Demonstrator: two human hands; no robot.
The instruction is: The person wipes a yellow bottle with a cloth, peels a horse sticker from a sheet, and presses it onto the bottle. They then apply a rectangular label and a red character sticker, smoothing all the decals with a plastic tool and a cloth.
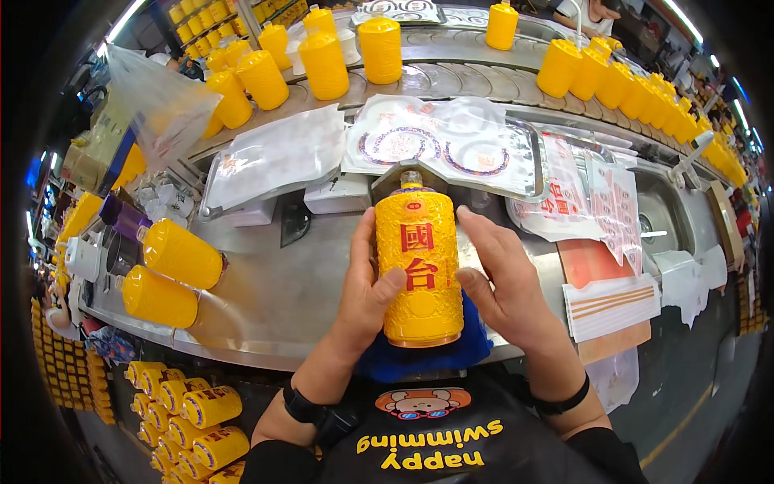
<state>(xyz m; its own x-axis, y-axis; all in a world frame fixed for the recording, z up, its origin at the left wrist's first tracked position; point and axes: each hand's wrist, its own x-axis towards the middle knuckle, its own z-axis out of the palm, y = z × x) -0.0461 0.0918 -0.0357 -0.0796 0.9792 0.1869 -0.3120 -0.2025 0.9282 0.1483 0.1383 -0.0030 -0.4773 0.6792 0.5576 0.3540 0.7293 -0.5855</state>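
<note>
A yellow embossed bottle (421, 310) with red characters down its front lies in front of me, its clear glass neck pointing away. My left hand (363, 290) is closed round its left side, thumb on the front. At its right side my right hand (504, 278) has its fingers stretched and apart; the thumb tip is at the bottle's edge, and whether it touches I cannot tell. A blue cloth (477, 343) shows under the bottle's base. Beyond the neck lie decal sheets (476, 133) with ring-shaped patterns.
Two yellow bottles (181, 254) lie at the left of the steel table (266, 323). More bottles (322, 68) stand on the conveyor (451, 85) behind. Red-printed sheets (556, 189) and a sink (665, 210) are at the right. Stacked bottles (214, 407) fill the lower left. Another person (592, 16) sits far back.
</note>
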